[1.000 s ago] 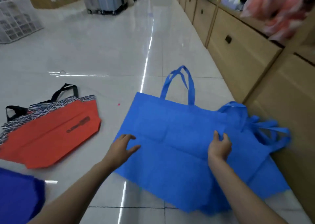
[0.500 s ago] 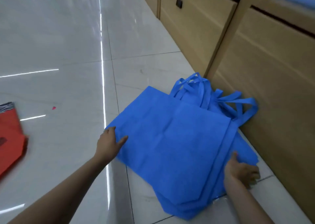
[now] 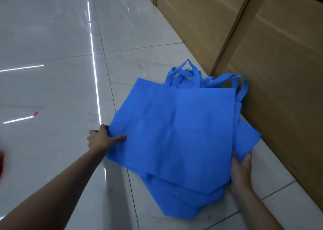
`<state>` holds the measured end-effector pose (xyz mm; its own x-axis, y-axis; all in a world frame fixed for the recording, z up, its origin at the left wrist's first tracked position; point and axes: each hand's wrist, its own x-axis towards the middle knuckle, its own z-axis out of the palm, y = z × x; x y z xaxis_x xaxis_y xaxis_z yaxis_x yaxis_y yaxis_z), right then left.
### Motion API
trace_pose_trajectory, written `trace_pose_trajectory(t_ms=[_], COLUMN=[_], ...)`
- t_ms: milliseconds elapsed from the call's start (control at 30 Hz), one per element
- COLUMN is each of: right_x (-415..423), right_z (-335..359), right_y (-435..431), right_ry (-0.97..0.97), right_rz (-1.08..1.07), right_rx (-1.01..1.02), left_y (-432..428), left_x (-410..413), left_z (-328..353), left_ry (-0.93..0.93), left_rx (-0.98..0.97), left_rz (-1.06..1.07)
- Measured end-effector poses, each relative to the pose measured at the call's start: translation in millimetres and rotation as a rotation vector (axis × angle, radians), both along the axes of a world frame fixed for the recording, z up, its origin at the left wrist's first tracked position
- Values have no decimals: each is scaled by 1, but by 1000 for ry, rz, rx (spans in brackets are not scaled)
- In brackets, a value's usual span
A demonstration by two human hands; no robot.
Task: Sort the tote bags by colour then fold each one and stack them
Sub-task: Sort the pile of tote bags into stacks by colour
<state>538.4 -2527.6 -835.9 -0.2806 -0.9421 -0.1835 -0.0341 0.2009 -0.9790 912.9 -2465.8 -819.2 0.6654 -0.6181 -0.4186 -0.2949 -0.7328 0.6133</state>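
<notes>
As the blue bags (image 3: 174, 133) look limp, light (likely slippery), our left hand (image 3: 103, 138) and right hand (image 3: 242, 170) grip opposite edges.

Likely a shop: glossy white tile floor (image 3: 52, 89) w/ light streaks across left of frame, long wood cabinets (image 3: 279, 72) along right edge, identical blue totes (image 3: 183, 133) at centre.

On my feed, blue tote bags (image 3: 174, 133) lie flat in a loose, uneven stack just beside the wooden cabinet (image 3: 279, 72), loop handles (image 3: 195, 77) bunched at the far end.
</notes>
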Motion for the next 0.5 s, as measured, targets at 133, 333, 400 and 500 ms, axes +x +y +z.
trace_pose_trajectory(t_ms=[133,333,400,500], right_x=[11,41,51,62], right_z=[-7,-9,-7,3], right_y=[7,25,33,42], right_ry=[66,154,133,135], right_rz=[180,404,475,598], right_rx=[49,-2,-19,-42], left_y=[32,115,148,194], left_x=[13,41,40,35], left_z=[1,14,22,24], left_ry=[20,109,149,144], left_rx=[-166,-116,-79,-33], left_rz=[153,281,312,363])
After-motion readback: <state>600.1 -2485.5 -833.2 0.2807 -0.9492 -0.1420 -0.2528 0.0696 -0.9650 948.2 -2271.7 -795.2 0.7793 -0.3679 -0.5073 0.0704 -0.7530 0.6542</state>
